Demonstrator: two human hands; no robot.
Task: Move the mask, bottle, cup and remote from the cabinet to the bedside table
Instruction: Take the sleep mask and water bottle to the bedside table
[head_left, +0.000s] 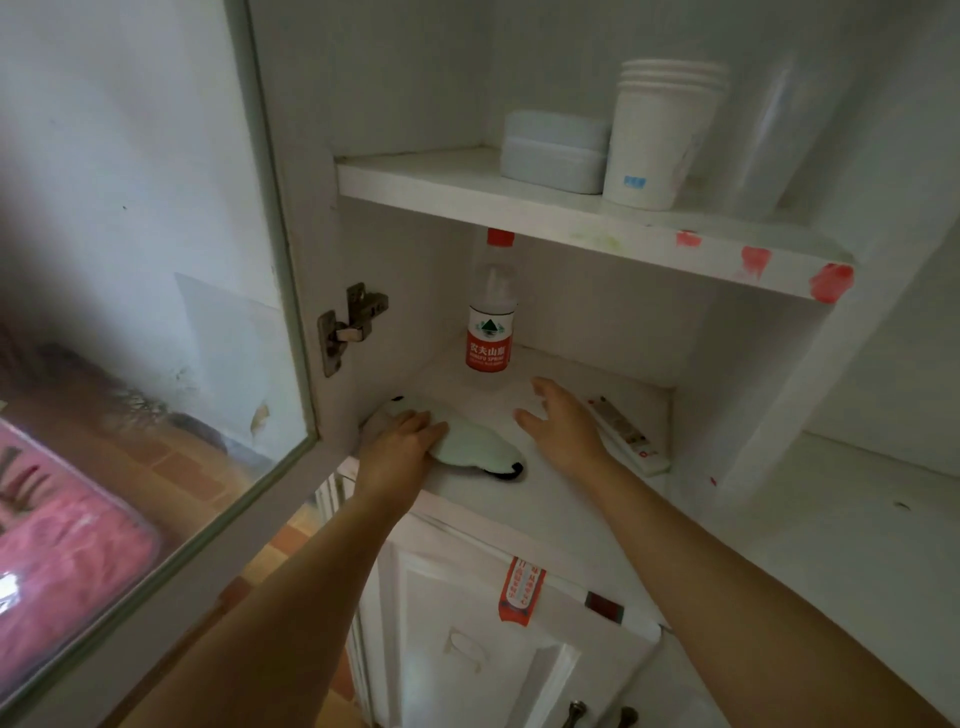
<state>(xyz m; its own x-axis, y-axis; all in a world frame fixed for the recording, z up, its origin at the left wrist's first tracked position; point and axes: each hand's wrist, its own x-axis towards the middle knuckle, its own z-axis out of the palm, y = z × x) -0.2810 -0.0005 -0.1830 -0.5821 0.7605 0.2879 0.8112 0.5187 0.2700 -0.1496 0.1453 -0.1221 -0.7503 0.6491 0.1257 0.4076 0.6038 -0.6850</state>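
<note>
A pale green plush eye mask (475, 446) lies on the cabinet's lower shelf (550, 499). My left hand (402, 441) rests on its left half, fingers closed over it. My right hand (563, 423) hovers open over the shelf, between the mask and a white remote (626, 439) lying at the right. A clear water bottle (491, 312) with a red cap and red label stands upright at the back of the same shelf. A stack of white paper cups (657, 135) stands on the upper shelf (467, 182).
A white lidded box (553, 153) sits left of the cups, and a clear plastic container (769, 140) stands to their right. The glass cabinet door (156, 312) hangs open at the left. A lower cabinet door (467, 649) is below, a pink bedspread (62, 545) behind the glass.
</note>
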